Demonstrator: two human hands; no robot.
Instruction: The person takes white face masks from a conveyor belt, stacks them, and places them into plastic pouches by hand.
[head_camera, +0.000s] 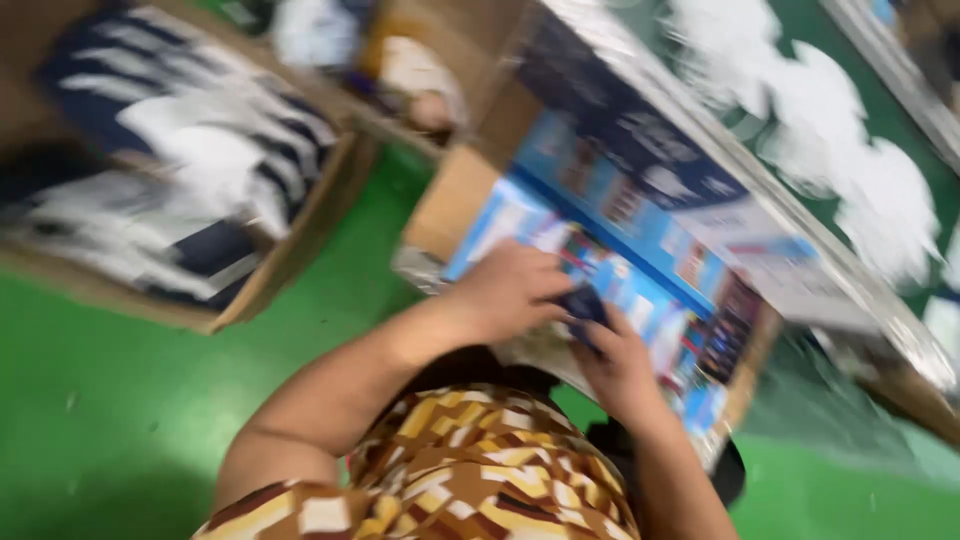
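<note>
The picture is strongly blurred. My left hand (510, 290) rests flat on a stack of blue printed packages (640, 270) standing in an open cardboard box (450, 200). My right hand (620, 365) reaches in from below, fingers curled at the packages' near edge. Between the two hands sits a small dark object (583, 303); which hand grips it I cannot tell. A patterned brown, yellow and white garment (470, 480) covers the bottom of the view.
A second cardboard box (290, 250) at the left holds dark blue and white packages (200, 130). The floor (120, 400) is green. White crumpled sheets (850, 150) lie at the upper right beside a long grey edge (800, 230).
</note>
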